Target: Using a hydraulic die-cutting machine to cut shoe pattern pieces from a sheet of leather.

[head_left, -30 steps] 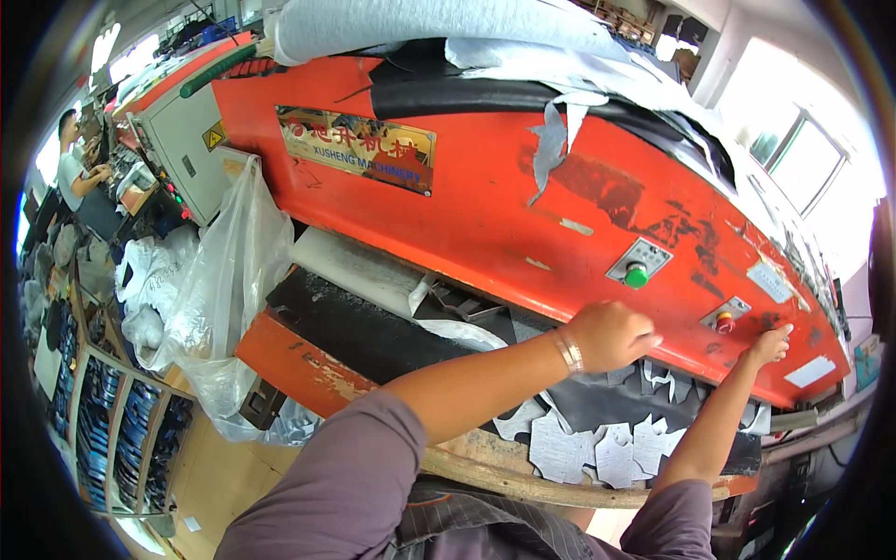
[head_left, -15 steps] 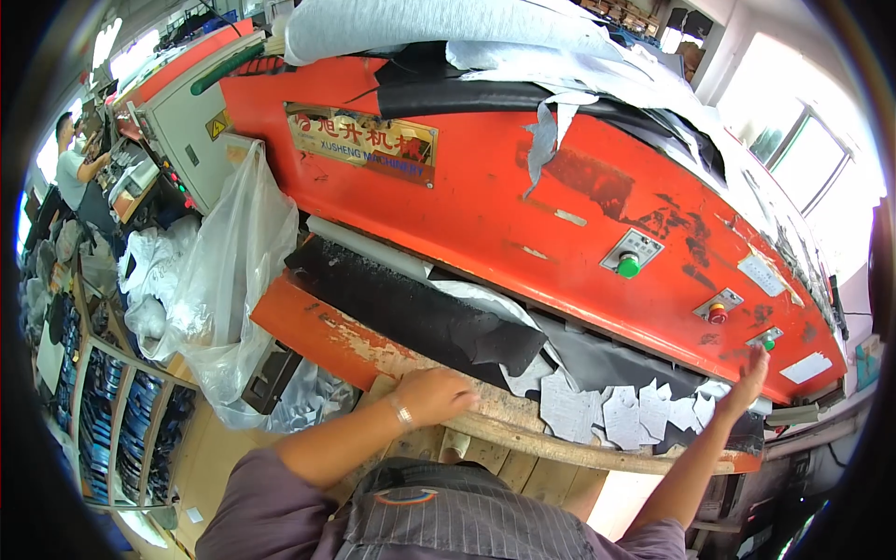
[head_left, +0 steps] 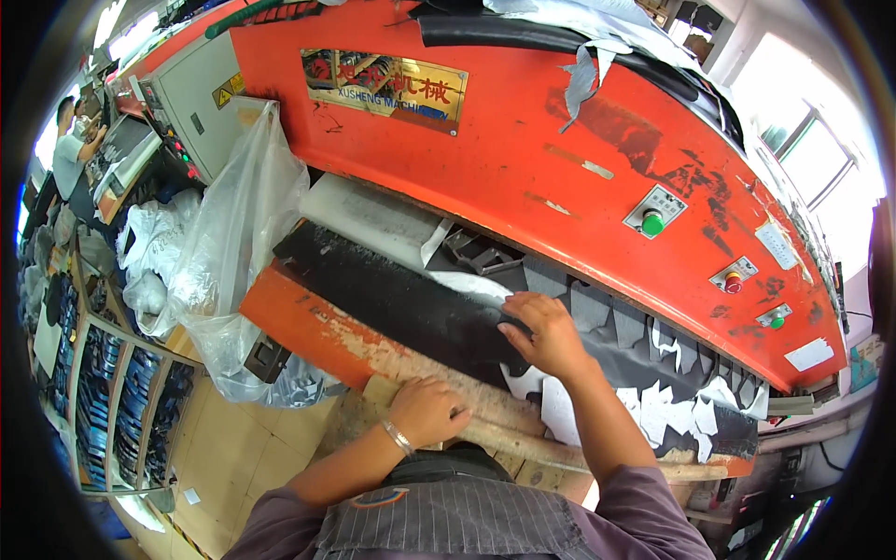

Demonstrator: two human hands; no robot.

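Observation:
My right hand point(head_left: 546, 331) lies flat, fingers apart, on a black sheet point(head_left: 392, 299) spread over the bed of a big orange press point(head_left: 560, 140). My left hand point(head_left: 429, 411), wearing a metal bracelet, rests with curled fingers on the worn wooden front edge point(head_left: 504, 420) of the bed. To the right of my right hand the sheet is full of cut-out holes that show white point(head_left: 672, 411). A dark metal cutting die point(head_left: 481, 252) sits on the sheet just behind my right hand.
A green button point(head_left: 652, 223) and a red button point(head_left: 733, 282) are on the press front at right. A clear plastic bag point(head_left: 233, 243) hangs at the bed's left end. Shelves of dark pieces point(head_left: 112, 392) stand lower left. Another person point(head_left: 70, 154) works far left.
My right hand left the buttons at the right of the press and came down onto the black sheet. My left hand dropped from the press front to the wooden edge.

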